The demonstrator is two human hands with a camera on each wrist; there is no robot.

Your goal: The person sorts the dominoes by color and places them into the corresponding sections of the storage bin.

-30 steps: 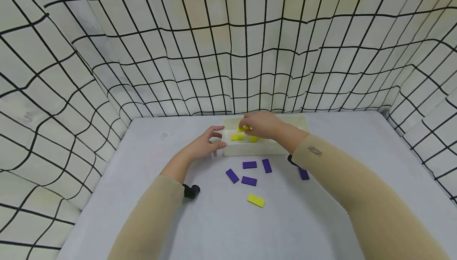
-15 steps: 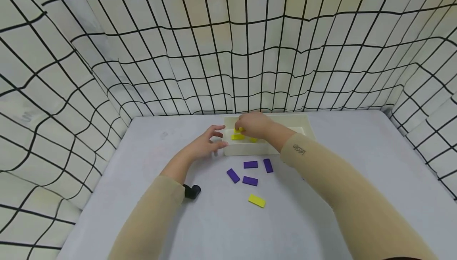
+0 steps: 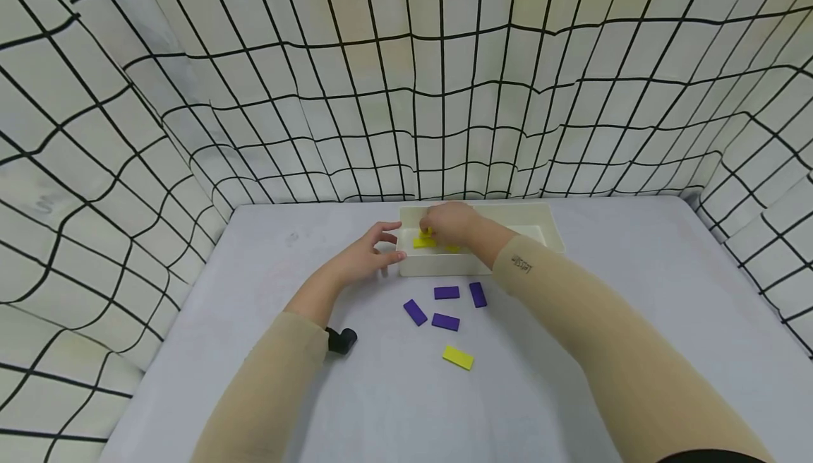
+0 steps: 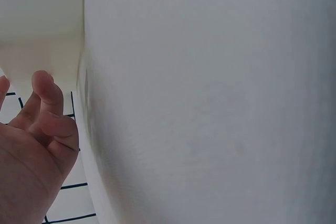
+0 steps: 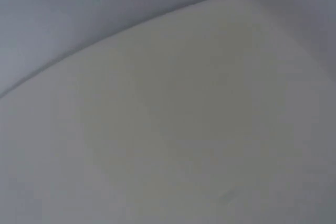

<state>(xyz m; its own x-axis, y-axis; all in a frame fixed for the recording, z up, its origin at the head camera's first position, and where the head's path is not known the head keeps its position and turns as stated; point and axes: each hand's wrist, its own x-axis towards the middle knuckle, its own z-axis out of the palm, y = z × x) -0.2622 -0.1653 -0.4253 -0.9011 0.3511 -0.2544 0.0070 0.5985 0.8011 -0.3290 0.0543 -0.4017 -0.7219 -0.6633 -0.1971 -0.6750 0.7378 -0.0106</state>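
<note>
Black netting [image 3: 442,96] backs the tabletop [image 3: 381,406]. My left hand [image 3: 362,260], fingers parted, touches the white box [image 3: 438,266] at its left end, presumably steadying it; inside, leftward, my right hand [image 3: 451,222] appears clamped on a yellow block [image 3: 425,233].

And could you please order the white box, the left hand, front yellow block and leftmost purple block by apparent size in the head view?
1. White box
2. Left hand
3. Front yellow block and leftmost purple block: nearly alike, unranked, as the yellow one lies nearer the camera.
</note>
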